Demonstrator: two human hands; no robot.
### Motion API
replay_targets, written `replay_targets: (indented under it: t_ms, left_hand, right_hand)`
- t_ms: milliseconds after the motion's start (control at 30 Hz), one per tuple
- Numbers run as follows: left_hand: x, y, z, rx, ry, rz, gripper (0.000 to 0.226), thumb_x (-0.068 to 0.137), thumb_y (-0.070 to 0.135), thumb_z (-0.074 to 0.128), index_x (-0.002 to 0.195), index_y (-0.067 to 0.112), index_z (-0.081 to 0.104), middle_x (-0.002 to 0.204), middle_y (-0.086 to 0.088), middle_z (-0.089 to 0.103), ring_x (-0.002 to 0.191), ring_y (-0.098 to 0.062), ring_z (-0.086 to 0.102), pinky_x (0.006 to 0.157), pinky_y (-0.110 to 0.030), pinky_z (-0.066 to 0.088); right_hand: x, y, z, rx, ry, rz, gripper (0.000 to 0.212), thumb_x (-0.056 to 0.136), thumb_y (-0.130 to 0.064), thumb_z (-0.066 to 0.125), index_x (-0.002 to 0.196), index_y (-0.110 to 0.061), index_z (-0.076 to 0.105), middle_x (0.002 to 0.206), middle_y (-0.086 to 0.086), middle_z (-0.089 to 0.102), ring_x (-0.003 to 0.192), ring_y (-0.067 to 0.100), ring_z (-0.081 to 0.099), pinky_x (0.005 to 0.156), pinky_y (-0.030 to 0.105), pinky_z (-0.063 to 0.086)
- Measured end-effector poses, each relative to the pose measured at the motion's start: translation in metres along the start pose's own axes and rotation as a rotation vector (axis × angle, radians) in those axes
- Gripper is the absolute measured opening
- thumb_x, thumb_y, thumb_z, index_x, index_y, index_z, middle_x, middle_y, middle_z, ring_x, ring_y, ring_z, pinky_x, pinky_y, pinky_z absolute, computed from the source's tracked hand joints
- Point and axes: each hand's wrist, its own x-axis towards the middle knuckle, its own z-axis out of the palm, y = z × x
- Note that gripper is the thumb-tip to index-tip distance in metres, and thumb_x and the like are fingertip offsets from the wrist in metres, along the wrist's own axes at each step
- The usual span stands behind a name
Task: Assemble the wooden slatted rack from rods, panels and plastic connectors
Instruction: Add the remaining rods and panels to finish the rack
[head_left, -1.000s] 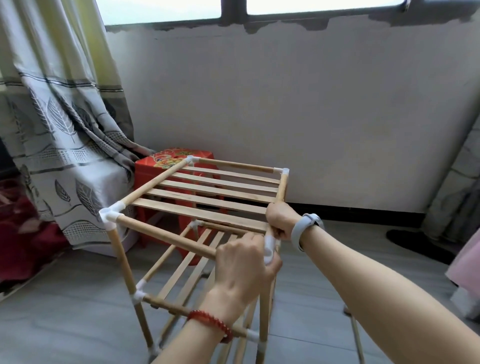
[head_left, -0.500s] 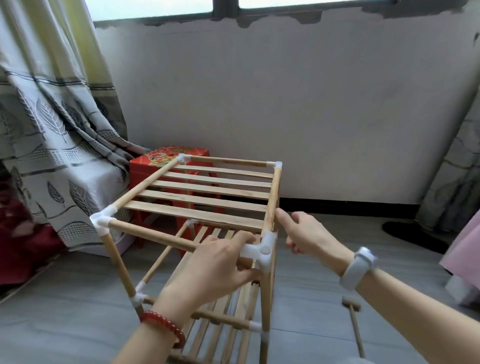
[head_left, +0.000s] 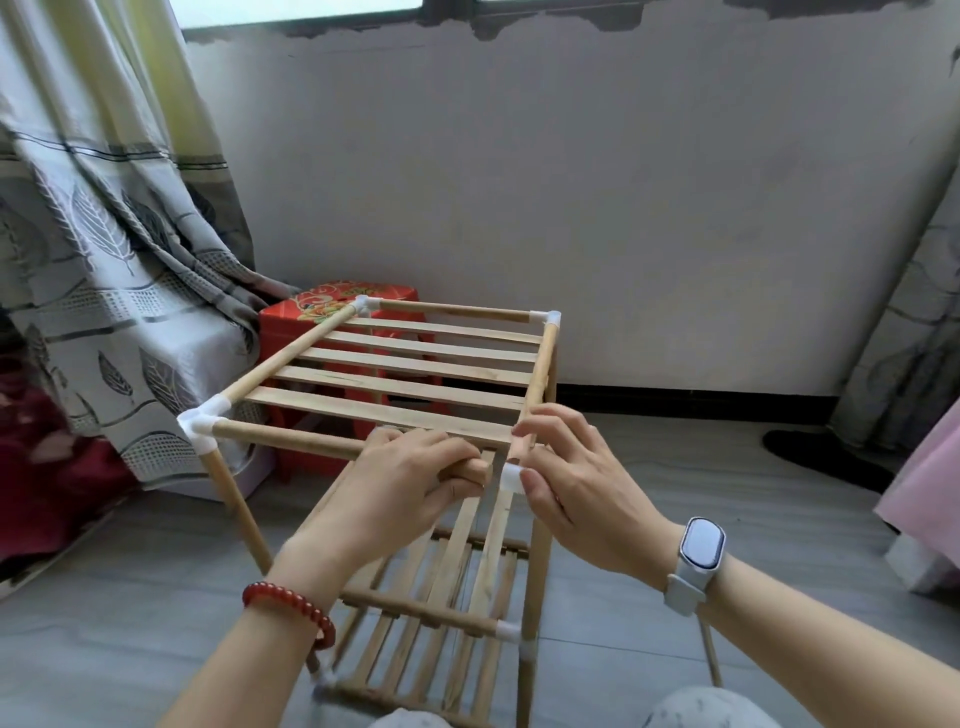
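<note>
Rack (head_left: 410, 395) stands mid-frame on grey floor (head_left: 104, 597), top tier of slats level, lower tiers visible beneath toward bottom centre. Curtain (head_left: 104, 218) and red stool (head_left: 337, 306) crowd the rack's left and far-left sides; wall (head_left: 571, 182) runs behind. Open floor lies right of the rack, out to a pink cloth (head_left: 930, 493) at the right edge. A thin loose rod (head_left: 710, 654) is seen at lower right, partly behind the right forearm.

Left hand (head_left: 400, 488) grips the near top rod (head_left: 291, 441) close to its right end, fingers curled over it, thumb under. Rod's end (head_left: 480, 472) pokes out past the fingers, apart from the white connector (head_left: 511, 478). Right hand (head_left: 576, 488) holds that connector at the near right corner: thumb pressed on its face, fingers bent over the side rod (head_left: 540, 374) just above. Connector sits atop the near right post (head_left: 535, 587). Other three top corners carry connectors. Red bead bracelet (head_left: 291, 605) on left wrist, grey band (head_left: 696, 561) on right.
</note>
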Motion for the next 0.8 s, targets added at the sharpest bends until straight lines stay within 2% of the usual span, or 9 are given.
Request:
replay_targets:
  t_ms: [67,167,400,467,567,633,700,733,800]
  left_hand:
    - [0.006,-0.002,-0.004,-0.016,-0.020,-0.002,0.022,0.088,0.034,0.058,0.109,0.027,0.062,0.094,0.024,0.049,0.087,-0.001,0.049,0.086,-0.031,0.035]
    - [0.007,-0.001,0.002,0.010,-0.089,0.007,0.026,0.090,0.038,0.054,0.114,0.030,0.059,0.094,0.023,0.047,0.087,0.001,0.043,0.081,-0.026,0.027]
    - [0.007,-0.003,0.007,-0.018,-0.105,0.003,0.027,0.091,0.033,0.055,0.117,0.028,0.059,0.086,0.021,0.042,0.081,0.002,0.037,0.079,-0.022,0.022]
    - [0.006,-0.004,0.006,-0.048,-0.133,0.000,0.029,0.090,0.034,0.057,0.118,0.029,0.059,0.081,0.023,0.039,0.079,0.005,0.037,0.077,-0.022,0.021]
    - [0.004,-0.002,0.006,-0.065,-0.114,-0.014,0.042,0.084,0.051,0.058,0.120,0.031,0.056,0.083,0.024,0.040,0.083,0.005,0.038,0.078,-0.025,0.021]
    - [0.003,0.002,0.008,-0.068,-0.069,-0.023,0.046,0.083,0.052,0.059,0.122,0.028,0.055,0.086,0.026,0.040,0.088,0.001,0.039,0.080,-0.026,0.021]
    - [0.004,0.001,0.009,-0.084,-0.045,-0.025,0.043,0.084,0.043,0.063,0.122,0.024,0.056,0.093,0.024,0.043,0.092,0.002,0.039,0.088,-0.027,0.026]
    - [0.003,-0.002,0.008,-0.101,-0.045,-0.022,0.041,0.083,0.038,0.065,0.121,0.023,0.057,0.097,0.022,0.046,0.095,0.002,0.040,0.090,-0.024,0.028]
    - [0.002,-0.013,0.002,-0.100,-0.062,-0.005,0.035,0.083,0.041,0.064,0.115,0.027,0.059,0.100,0.023,0.049,0.098,0.005,0.041,0.089,-0.014,0.027]
  right_hand:
    - [-0.001,-0.005,0.001,-0.009,0.026,-0.014,0.035,0.094,-0.025,0.034,0.081,-0.010,0.063,0.100,0.005,0.061,0.105,0.016,0.047,0.083,0.034,0.044]
    - [-0.002,-0.010,0.004,0.014,0.036,0.031,0.035,0.093,-0.025,0.033,0.078,-0.010,0.060,0.085,0.003,0.059,0.082,0.019,0.052,0.067,0.035,0.046]
    - [0.006,-0.018,0.003,-0.001,-0.033,0.039,0.037,0.094,-0.025,0.029,0.078,-0.008,0.058,0.080,0.006,0.055,0.073,0.020,0.047,0.064,0.038,0.047]
    - [0.005,-0.020,0.005,0.035,-0.054,0.059,0.040,0.096,-0.030,0.025,0.084,-0.010,0.058,0.086,0.004,0.054,0.079,0.019,0.046,0.069,0.040,0.046]
    - [0.000,-0.019,0.010,0.324,-0.083,0.155,0.058,0.093,-0.058,0.012,0.112,-0.022,0.053,0.115,-0.009,0.048,0.116,0.011,0.037,0.097,0.036,0.033]
    - [0.000,-0.018,0.014,0.575,-0.121,0.255,0.064,0.082,-0.075,0.005,0.129,-0.041,0.033,0.134,-0.032,0.027,0.137,-0.002,0.012,0.112,0.031,0.014]
    - [0.002,-0.017,0.016,0.773,-0.155,0.333,0.064,0.077,-0.082,0.009,0.132,-0.051,0.020,0.136,-0.048,0.009,0.139,-0.008,-0.001,0.114,0.029,0.004]
    - [0.002,-0.016,0.016,0.852,-0.150,0.360,0.059,0.080,-0.079,0.014,0.132,-0.051,0.022,0.139,-0.046,0.012,0.140,-0.006,0.002,0.115,0.030,0.005]
    - [0.002,-0.011,0.015,0.946,-0.031,0.390,0.041,0.092,-0.054,0.023,0.126,-0.038,0.041,0.139,-0.018,0.043,0.135,0.003,0.031,0.113,0.035,0.022]
